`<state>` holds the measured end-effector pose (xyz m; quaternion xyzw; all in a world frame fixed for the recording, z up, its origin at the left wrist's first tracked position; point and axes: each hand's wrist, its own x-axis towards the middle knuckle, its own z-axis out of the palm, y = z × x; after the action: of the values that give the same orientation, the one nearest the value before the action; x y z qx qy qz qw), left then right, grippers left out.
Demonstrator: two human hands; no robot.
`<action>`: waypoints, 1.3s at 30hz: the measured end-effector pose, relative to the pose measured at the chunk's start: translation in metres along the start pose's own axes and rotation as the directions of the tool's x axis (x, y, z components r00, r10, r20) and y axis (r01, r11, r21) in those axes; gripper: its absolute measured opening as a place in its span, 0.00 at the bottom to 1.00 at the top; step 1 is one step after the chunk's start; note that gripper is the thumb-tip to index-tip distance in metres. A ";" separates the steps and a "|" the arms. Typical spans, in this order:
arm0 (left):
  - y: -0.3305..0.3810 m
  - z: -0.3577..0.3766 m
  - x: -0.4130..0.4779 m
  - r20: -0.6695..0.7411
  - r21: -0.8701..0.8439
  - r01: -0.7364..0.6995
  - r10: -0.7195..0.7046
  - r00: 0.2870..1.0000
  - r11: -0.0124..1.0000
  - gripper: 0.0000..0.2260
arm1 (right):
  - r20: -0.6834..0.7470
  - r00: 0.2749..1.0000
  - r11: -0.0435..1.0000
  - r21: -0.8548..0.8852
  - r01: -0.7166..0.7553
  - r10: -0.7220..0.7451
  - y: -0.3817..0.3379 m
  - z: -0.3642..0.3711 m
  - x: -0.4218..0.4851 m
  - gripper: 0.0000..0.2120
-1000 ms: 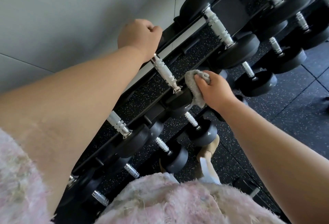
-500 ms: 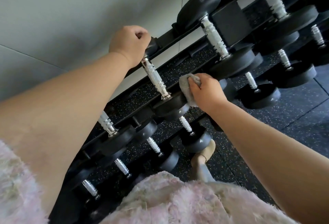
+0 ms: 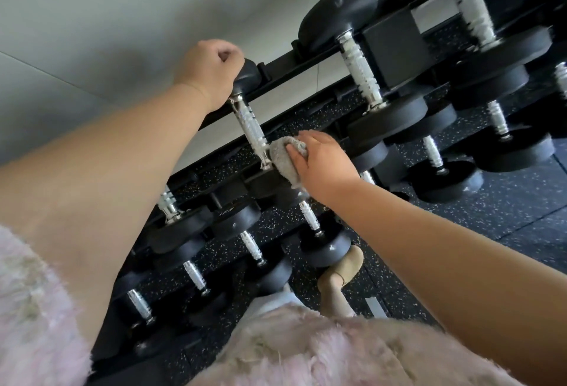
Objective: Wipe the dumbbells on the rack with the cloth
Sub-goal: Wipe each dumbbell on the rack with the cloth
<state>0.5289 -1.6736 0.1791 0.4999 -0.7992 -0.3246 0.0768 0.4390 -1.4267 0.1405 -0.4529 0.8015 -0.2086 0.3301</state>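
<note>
A black rack (image 3: 306, 69) holds several dumbbells with black heads and knurled silver handles on its tiers. My left hand (image 3: 208, 74) is curled over the far black head of one top-tier dumbbell (image 3: 250, 128). My right hand (image 3: 322, 164) grips a bunched grey cloth (image 3: 283, 160) and presses it against the near end of that dumbbell's handle, where it meets the near head. The near head is mostly hidden under the cloth and hand.
A pale wall (image 3: 122, 17) runs behind the rack. A larger dumbbell (image 3: 359, 60) sits to the right on the top tier, with smaller ones (image 3: 313, 223) on lower tiers. Speckled black rubber floor (image 3: 491, 210) lies to the right. My foot (image 3: 340, 272) stands by the rack's base.
My right hand has slid the cloth to the left, from the near head's side onto the handle's near end. My left hand has kept its hold on the far head.
</note>
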 end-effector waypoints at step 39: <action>-0.004 -0.003 -0.008 -0.072 0.189 -0.034 0.048 0.996 0.981 0.15 | -0.217 0.946 0.962 0.182 -0.204 0.241 0.004 -0.186 0.013 0.15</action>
<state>0.5374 -1.6695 0.1808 0.5004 -0.8329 -0.2268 0.0665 0.2983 -1.4291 0.2629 -0.3036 0.8622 -0.2851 0.2884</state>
